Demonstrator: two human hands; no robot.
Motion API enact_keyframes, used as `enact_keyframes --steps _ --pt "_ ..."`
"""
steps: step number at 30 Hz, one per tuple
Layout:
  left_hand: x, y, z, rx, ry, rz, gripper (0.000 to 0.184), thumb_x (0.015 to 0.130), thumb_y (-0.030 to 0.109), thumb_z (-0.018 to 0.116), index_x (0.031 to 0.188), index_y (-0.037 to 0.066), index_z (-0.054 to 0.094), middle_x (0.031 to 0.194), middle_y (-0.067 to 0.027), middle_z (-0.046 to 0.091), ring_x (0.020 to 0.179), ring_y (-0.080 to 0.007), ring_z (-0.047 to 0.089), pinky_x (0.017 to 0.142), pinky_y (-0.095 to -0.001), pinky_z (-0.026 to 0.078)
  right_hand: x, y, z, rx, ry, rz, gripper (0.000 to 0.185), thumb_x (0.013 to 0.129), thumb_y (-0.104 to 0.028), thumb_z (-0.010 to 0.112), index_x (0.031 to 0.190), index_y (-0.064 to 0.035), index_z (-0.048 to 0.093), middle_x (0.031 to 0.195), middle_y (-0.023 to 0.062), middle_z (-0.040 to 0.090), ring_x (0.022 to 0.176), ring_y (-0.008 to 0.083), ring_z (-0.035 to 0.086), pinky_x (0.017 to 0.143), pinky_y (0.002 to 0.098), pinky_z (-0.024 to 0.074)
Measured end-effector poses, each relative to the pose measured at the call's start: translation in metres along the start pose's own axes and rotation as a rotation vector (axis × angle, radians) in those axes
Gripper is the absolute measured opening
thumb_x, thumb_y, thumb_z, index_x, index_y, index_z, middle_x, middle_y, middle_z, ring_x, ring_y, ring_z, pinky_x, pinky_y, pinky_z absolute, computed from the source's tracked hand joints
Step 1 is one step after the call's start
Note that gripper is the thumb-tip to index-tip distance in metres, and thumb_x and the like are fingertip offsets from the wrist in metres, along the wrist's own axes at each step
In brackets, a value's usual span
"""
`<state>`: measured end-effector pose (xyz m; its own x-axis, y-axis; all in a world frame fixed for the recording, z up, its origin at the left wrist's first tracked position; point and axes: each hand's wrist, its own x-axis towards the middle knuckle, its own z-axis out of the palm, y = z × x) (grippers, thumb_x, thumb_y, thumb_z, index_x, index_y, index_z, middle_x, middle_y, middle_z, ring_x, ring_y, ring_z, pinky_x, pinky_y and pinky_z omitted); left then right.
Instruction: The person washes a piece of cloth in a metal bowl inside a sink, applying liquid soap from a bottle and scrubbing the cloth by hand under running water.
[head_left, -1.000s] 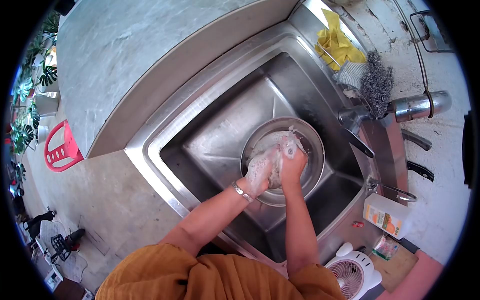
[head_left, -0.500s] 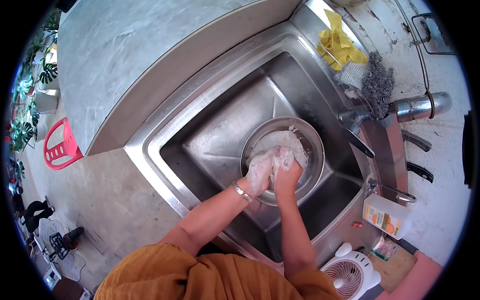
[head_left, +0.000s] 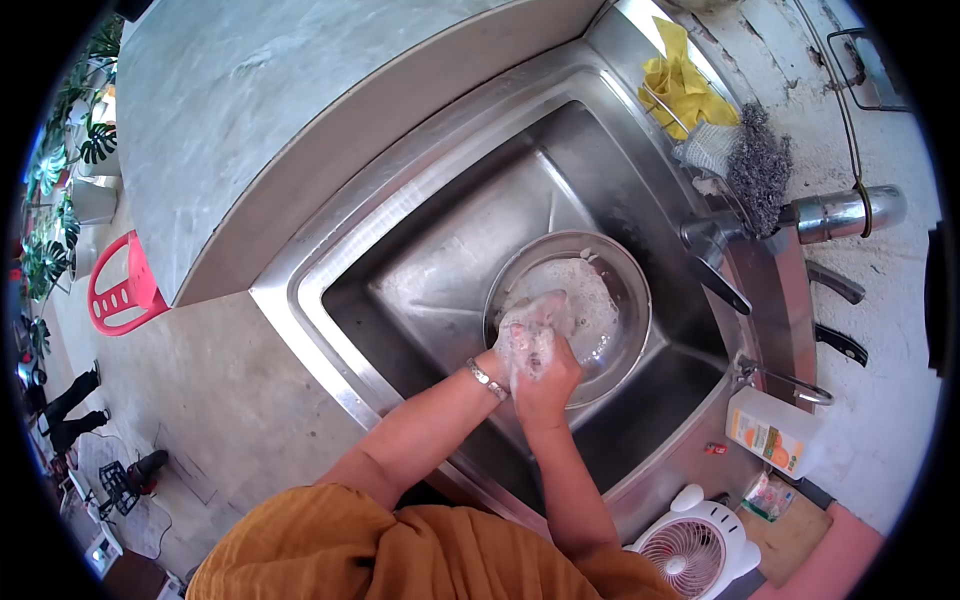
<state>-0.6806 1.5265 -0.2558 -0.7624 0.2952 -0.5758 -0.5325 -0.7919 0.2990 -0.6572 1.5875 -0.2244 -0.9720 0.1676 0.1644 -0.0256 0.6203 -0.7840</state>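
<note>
A round metal bowl [head_left: 640, 335] of foamy, whitish water [head_left: 575, 290] stands in the sink. Over its near-left part, my two hands press together under thick suds. My left hand [head_left: 520, 335], below a metal bracelet [head_left: 487, 378], reaches over the bowl; lather hides most of its fingers, so their pose is unclear. Against it from the right, my right hand [head_left: 548, 390] has its fingers bent round the left hand. Whether anything small lies between the palms cannot be seen.
Around the bowl is the steel sink [head_left: 440, 250]. On its right are a faucet [head_left: 715, 260], a steel scrubber [head_left: 760, 170], a yellow cloth [head_left: 680, 85], two knives [head_left: 840, 345], a plastic bottle [head_left: 770, 430] and a white fan [head_left: 690, 550]. A grey counter [head_left: 280, 110] borders the far left.
My right hand has moved left and toward me, from the bowl's middle onto my left hand. More of the foamy water shows now. My left hand has stayed nearly in place.
</note>
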Motion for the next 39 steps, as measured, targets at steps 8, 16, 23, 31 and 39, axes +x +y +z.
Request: enact_keyframes --steps 8,16,23,31,39 --pt "0.012 -0.023 -0.014 -0.005 -0.003 0.016 0.023 0.089 0.021 0.048 0.107 0.008 0.054 0.1 -0.0028 0.058 0.093 -0.0133 0.055 0.083 -0.0266 0.044 0.046 0.049 0.006 -0.139 -0.037 0.025 0.011 0.074 -0.011 0.062 0.08 -0.0011 0.061 0.073 0.016 0.06 0.065 0.0348 0.059 0.059 0.0385 0.0466" --pt "0.026 -0.019 -0.028 -0.271 -0.26 -0.23 0.027 0.091 0.027 0.046 0.108 0.008 0.054 0.101 -0.0037 0.059 0.092 -0.0159 0.056 0.083 -0.0297 0.044 0.012 0.027 0.005 -0.065 -0.124 -0.064 0.015 0.078 -0.014 0.06 0.082 -0.0001 0.062 0.073 0.0183 0.06 0.064 0.035 0.058 0.055 0.0395 0.0446" --pt "0.005 -0.002 0.017 -0.002 0.096 -0.064 0.028 0.088 0.035 0.05 0.092 0.008 0.056 0.089 -0.0019 0.058 0.08 -0.0136 0.056 0.071 -0.0289 0.048 0.064 0.115 -0.017 0.217 -0.262 0.438 0.039 0.087 -0.035 0.055 0.084 0.0029 0.062 0.069 0.01 0.061 0.063 0.0158 0.054 0.062 0.0314 0.0431" --pt "0.006 0.02 0.025 0.514 -0.063 0.005 0.041 0.086 0.037 0.056 0.105 0.001 0.054 0.1 -0.0099 0.057 0.1 -0.0177 0.054 0.085 -0.0283 0.043 0.081 0.067 -0.066 0.744 -0.367 0.715 0.036 0.087 -0.032 0.056 0.105 -0.0002 0.056 0.1 0.0062 0.058 0.091 0.0145 0.055 0.079 0.0268 0.0435" --pt "0.011 0.022 0.016 0.896 -0.188 -0.028 0.032 0.086 0.028 0.057 0.105 0.002 0.055 0.088 -0.0026 0.059 0.081 -0.0059 0.052 0.067 -0.0205 0.044 0.083 0.076 -0.072 0.5 -0.539 0.67 0.035 0.083 -0.03 0.061 0.104 -0.0023 0.058 0.095 0.0039 0.059 0.087 0.0119 0.054 0.078 0.026 0.0429"
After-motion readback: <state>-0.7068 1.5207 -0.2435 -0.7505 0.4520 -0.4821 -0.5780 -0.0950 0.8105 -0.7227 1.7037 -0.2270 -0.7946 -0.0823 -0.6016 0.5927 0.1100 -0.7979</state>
